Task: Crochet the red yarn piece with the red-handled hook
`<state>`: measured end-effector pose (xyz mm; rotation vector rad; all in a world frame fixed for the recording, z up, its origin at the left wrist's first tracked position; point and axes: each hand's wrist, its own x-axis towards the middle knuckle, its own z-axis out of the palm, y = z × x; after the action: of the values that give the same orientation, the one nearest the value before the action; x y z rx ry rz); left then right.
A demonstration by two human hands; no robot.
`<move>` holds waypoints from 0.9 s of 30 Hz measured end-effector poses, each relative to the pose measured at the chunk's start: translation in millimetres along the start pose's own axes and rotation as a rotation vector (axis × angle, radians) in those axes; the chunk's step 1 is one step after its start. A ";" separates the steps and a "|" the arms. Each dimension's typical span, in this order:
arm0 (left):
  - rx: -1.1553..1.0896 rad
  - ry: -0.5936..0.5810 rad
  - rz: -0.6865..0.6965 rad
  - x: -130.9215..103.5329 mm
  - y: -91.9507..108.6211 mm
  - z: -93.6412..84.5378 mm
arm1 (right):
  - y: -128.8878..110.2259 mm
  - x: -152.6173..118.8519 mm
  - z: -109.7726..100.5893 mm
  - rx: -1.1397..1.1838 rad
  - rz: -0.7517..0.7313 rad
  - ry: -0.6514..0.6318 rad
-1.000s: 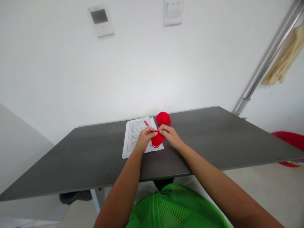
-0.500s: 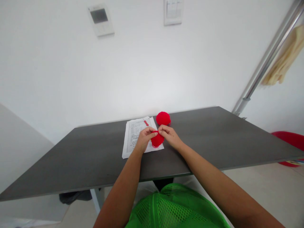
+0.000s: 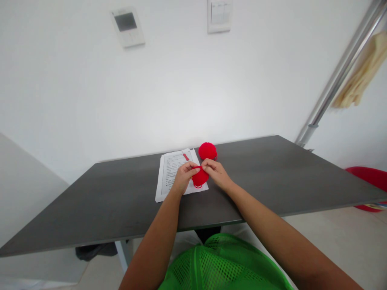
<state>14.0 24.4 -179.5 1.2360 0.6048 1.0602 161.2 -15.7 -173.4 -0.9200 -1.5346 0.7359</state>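
Note:
A small red yarn piece [image 3: 200,177] is held up between my two hands, over the lower right part of a printed paper sheet [image 3: 165,183]. My left hand [image 3: 184,175] pinches its top left edge between thumb and fingers. At the top right edge, my right hand [image 3: 215,171] is closed on the same piece. A loose red loop hangs from its bottom. Just beyond my right hand sits a red ball of yarn [image 3: 207,150]. A red-handled tool [image 3: 186,156] lies on the top part of the sheet; its thin tip is hard to make out.
The dark grey table [image 3: 121,201] stands against a white wall with a panel [image 3: 127,24] and a switch plate [image 3: 219,16]. To the right are a metal pole [image 3: 338,80], hanging cream gloves [image 3: 359,80] and a red basin [image 3: 367,177] beyond the table edge.

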 end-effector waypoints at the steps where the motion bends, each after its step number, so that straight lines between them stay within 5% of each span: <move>1: 0.002 -0.001 0.004 -0.1 0.4 0.0 | 0.1 0.0 -0.1 -0.003 0.003 -0.004; 27: 0.013 -0.019 0.021 0.1 0.8 -1.3 | 1.9 -0.2 -2.1 -0.024 -0.042 -0.042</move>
<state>12.6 25.0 -179.0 1.2653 0.5858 1.0623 163.5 -15.1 -174.9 -0.8929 -1.5978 0.7122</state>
